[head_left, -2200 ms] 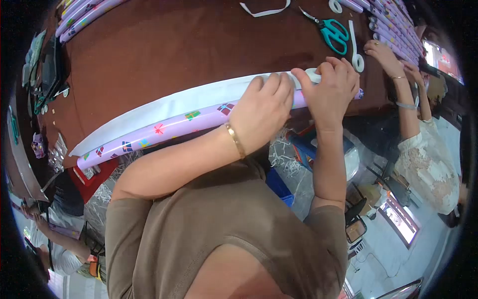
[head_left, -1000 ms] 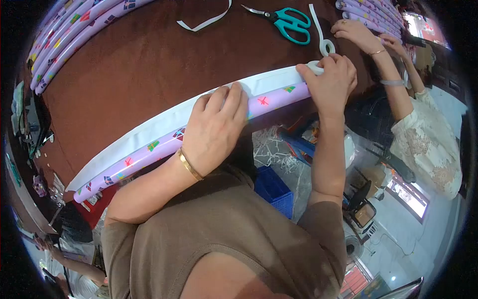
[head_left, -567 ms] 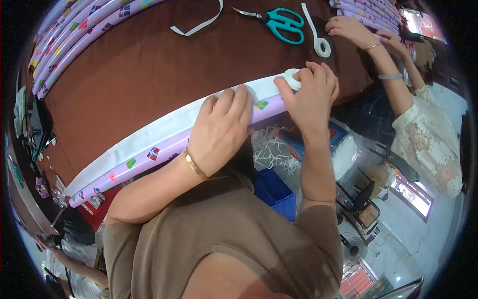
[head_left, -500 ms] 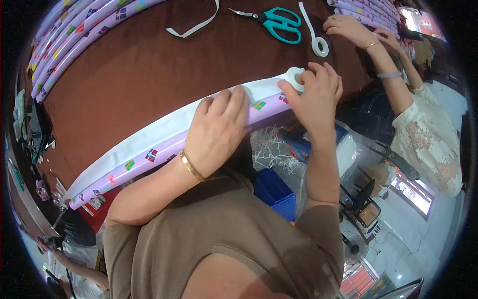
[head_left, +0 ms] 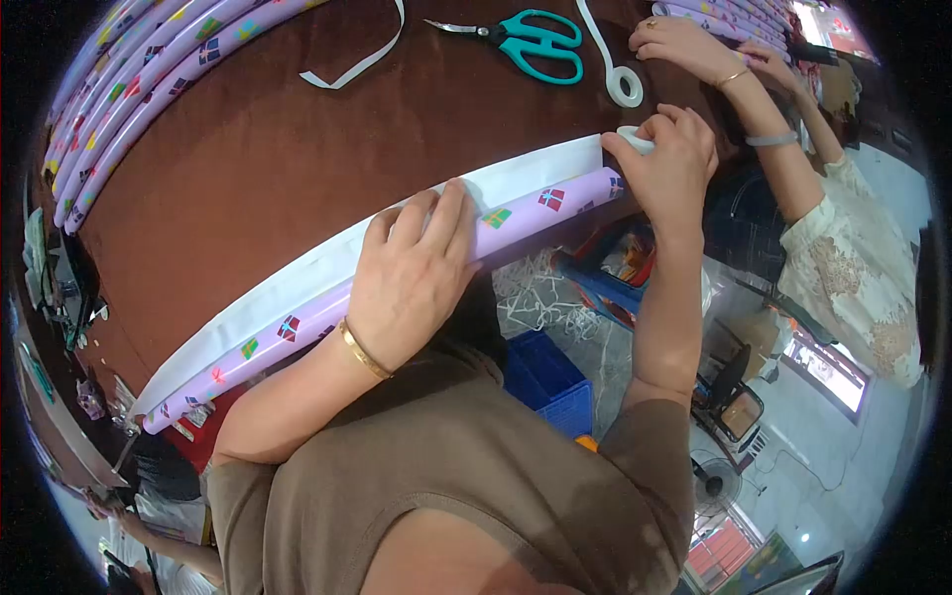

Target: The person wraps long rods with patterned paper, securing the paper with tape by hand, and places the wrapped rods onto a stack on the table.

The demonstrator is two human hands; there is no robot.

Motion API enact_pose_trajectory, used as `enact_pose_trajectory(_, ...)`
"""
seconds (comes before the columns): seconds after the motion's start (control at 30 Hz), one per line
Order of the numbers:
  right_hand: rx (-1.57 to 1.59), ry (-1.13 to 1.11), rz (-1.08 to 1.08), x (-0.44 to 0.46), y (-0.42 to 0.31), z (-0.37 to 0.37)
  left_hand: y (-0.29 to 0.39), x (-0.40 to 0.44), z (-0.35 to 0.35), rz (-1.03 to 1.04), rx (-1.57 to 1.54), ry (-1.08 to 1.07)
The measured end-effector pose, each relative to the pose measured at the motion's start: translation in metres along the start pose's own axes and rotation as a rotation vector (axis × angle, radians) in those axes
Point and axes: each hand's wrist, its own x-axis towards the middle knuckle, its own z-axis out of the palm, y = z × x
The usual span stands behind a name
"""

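Purple patterned roll [head_left: 516, 213] is lain over by left hand [head_left: 409, 273] — fingers close together on its white flap [head_left: 535, 171], grip can't be told. Tape roll [head_left: 633, 141] is pinched by right hand [head_left: 672, 164] beside the flap's end; scissors [head_left: 540, 47] are seen farther off.

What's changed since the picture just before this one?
The right hand, still holding a small white ring-shaped tape roll, has moved right, off the long lilac gift-print roll, uncovering its end. Nothing was visibly let go. The left hand stays on the lilac roll; the teal-handled scissors still lie on the brown cloth.
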Motion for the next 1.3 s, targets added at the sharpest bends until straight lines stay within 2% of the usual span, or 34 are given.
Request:
enact_pose_trajectory(0.17,-0.020,0.005,-0.002,0.003,-0.006,0.006,-0.002,-0.001,0.001,0.001,0.002,0.008)
enact_pose_trajectory(0.33,-0.057,-0.084,0.069,0.013,-0.007,0.006,-0.002,0.003,0.001,0.014,0.023,0.032)
enact_pose_trajectory(0.53,-0.037,-0.155,0.051,0.017,-0.005,-0.002,-0.003,-0.001,0.000,0.061,0.034,0.068)
enact_pose_trajectory(0.57,-0.029,-0.133,0.043,0.016,-0.006,-0.001,-0.002,-0.003,0.001,0.057,0.052,0.084)
enact_pose_trajectory(0.63,0.039,0.163,-0.100,0.016,-0.014,0.003,-0.002,-0.006,0.003,0.010,0.046,0.010)
enact_pose_trajectory(0.7,0.193,0.260,-0.197,0.028,-0.029,0.004,-0.002,-0.009,0.002,0.033,0.037,0.020)
enact_pose_trajectory(0.8,0.298,0.119,-0.322,0.051,-0.050,0.013,0.000,-0.010,0.001,0.044,0.067,0.024)
enact_pose_trajectory(0.83,0.243,0.056,-0.335,0.057,-0.056,0.016,0.000,-0.010,0.001,0.050,0.068,0.029)
enact_pose_trajectory(0.93,0.241,0.013,-0.339,0.076,-0.063,0.024,-0.002,-0.011,0.001,0.061,0.082,0.065)
enact_pose_trajectory(1.0,0.202,-0.112,-0.313,0.081,-0.062,0.020,-0.002,-0.013,0.002,0.081,0.074,0.089)
enact_pose_trajectory(1.17,0.192,-0.083,-0.284,0.089,-0.061,0.018,-0.001,-0.013,0.007,0.083,0.077,0.121)
enact_pose_trajectory(1.23,0.153,-0.222,-0.285,0.093,-0.059,0.014,0.001,-0.013,0.006,0.098,0.075,0.132)
enact_pose_trajectory(1.3,0.164,-0.223,-0.295,0.087,-0.056,0.006,0.001,-0.012,0.004,0.085,0.057,0.128)
